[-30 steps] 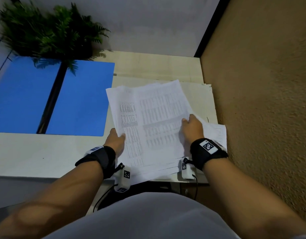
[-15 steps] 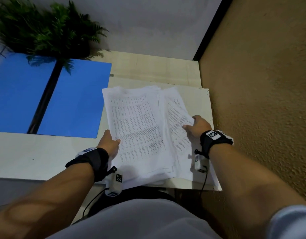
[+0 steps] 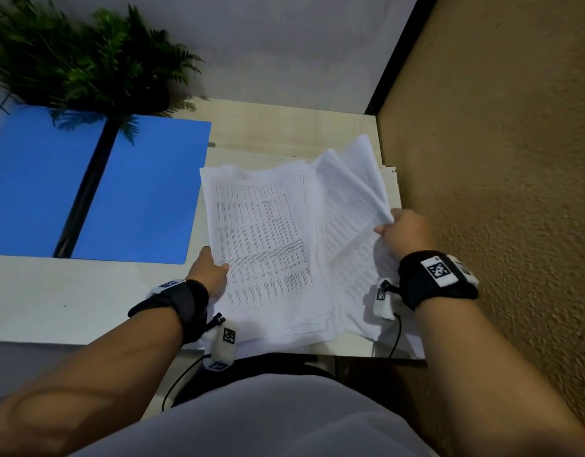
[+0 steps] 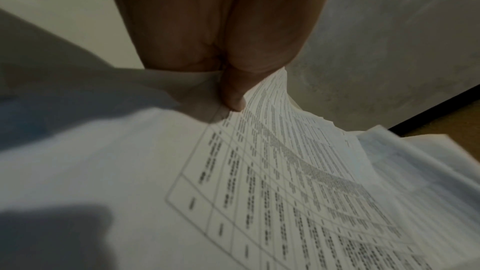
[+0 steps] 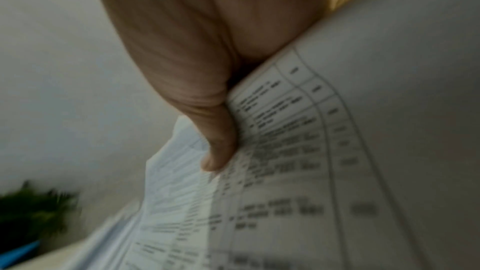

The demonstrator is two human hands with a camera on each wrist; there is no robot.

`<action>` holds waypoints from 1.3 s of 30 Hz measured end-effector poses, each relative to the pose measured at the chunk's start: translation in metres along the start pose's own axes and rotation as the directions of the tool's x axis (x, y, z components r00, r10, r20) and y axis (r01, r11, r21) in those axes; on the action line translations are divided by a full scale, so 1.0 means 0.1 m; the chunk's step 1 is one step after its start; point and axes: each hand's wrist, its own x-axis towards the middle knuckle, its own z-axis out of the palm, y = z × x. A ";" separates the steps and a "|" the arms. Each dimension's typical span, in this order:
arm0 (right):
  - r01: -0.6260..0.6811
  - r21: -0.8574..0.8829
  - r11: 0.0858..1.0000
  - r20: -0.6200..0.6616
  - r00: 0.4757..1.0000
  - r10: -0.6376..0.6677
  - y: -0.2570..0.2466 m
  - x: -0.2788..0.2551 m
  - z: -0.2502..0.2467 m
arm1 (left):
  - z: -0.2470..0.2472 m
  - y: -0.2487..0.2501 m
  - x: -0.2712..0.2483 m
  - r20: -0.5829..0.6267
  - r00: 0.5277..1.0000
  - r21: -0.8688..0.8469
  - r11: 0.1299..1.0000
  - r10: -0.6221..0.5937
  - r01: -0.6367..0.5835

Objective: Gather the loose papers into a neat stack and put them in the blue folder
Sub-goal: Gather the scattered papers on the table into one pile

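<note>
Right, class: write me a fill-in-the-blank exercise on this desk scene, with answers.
1. The open folder lying left of the papers is ____.
2. The right hand pinches a bunch of ____.
3. Fronds of the ____ overhang the folder's far edge.
4. The left hand grips the papers' ____ edge.

Answers: blue; papers; plant; left

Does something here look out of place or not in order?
Yes. The papers are not a neat stack yet: their edges are fanned and uneven, and the right hand pinches some sheets lifted and bent near the brown wall. The left hand holds the left edge. The blue folder lies open, without papers.
</note>
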 end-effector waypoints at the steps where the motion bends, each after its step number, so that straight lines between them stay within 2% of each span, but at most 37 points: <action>1: 0.006 -0.025 1.000 -0.084 0.996 -0.008 -0.03 -0.06 -0.15 | 0.00 0.01 -0.01 -0.003 1.000 -0.011 1.000 -0.001 0.001; 4: 0.031 -0.055 0.998 -0.368 0.929 -0.049 -0.16 -0.34 -0.61 | 0.00 0.00 -0.02 0.003 1.000 -0.039 0.999 -0.001 0.002; 6: 0.116 0.099 0.988 -0.518 0.854 -0.048 -0.24 -0.49 -0.85 | 0.01 0.00 0.00 0.002 1.000 -0.045 0.999 -0.006 0.006; 8: 0.253 0.290 0.923 -0.616 0.788 -0.022 -0.30 -0.58 -0.98 | 0.00 -0.01 0.03 -0.011 1.000 -0.047 0.999 -0.003 0.003; 10: 0.349 0.430 0.833 -0.638 0.770 0.007 -0.36 -0.59 -0.97 | 0.00 -0.01 0.01 0.029 0.999 -0.142 0.989 -0.038 0.042; 12: 0.369 0.546 0.752 -0.589 0.807 0.031 -0.40 -0.53 -0.77 | 0.01 -0.06 0.03 0.049 0.998 -0.193 0.980 -0.040 0.049; 14: 0.334 0.663 0.670 -0.492 0.869 0.053 -0.44 -0.47 -0.40 | 0.01 -0.10 0.03 0.079 0.996 -0.249 0.967 -0.029 0.048; 17: 0.140 0.841 0.523 -0.211 0.974 0.078 -0.44 -0.44 0.23 | 0.00 -0.03 -0.08 0.134 0.990 -0.353 0.931 -0.052 0.097; 19: -0.035 0.850 0.526 -0.006 0.997 0.077 -0.40 -0.46 0.62 | -0.02 0.03 -0.15 0.132 0.989 -0.352 0.930 -0.061 0.105; 22: -0.220 0.781 0.584 0.216 0.973 0.078 -0.25 -0.50 1.03 | -0.04 0.01 -0.14 0.116 0.993 -0.426 0.901 -0.038 0.085; 24: -0.267 0.743 0.614 0.261 0.960 0.102 -0.16 -0.51 1.14 | -0.03 0.00 -0.12 0.100 0.995 -0.420 0.905 -0.029 0.068; 26: -0.302 0.725 0.619 0.290 0.949 0.124 -0.13 -0.49 1.10 | -0.03 0.03 -0.11 0.043 0.995 -0.362 0.927 -0.086 0.096; 28: -0.343 0.632 0.695 0.329 0.931 0.161 -0.11 -0.45 1.00 | -0.03 0.07 -0.08 -0.020 0.994 -0.379 0.921 -0.108 0.093; 31: -0.385 0.373 0.844 0.389 0.891 0.235 -0.01 -0.38 0.83 | -0.05 0.10 -0.05 -0.093 0.992 -0.450 0.892 -0.082 0.032; 33: -0.371 0.340 0.864 0.425 0.880 0.211 0.06 -0.35 0.77 | -0.03 0.07 -0.02 -0.126 0.991 -0.479 0.878 -0.055 -0.012; 34: -0.377 0.432 0.819 0.426 0.886 0.183 0.11 -0.32 0.77 | -0.02 0.05 -0.01 -0.138 0.989 -0.452 0.892 -0.047 -0.021; 37: -0.341 0.763 0.549 0.309 0.939 0.154 0.15 -0.29 0.79 | -0.01 0.05 -0.04 -0.150 0.988 -0.346 0.938 -0.034 -0.020; 39: -0.297 0.838 0.457 0.228 0.953 0.200 0.09 -0.25 0.82 | -0.02 0.03 -0.04 -0.138 0.990 -0.337 0.941 -0.018 -0.030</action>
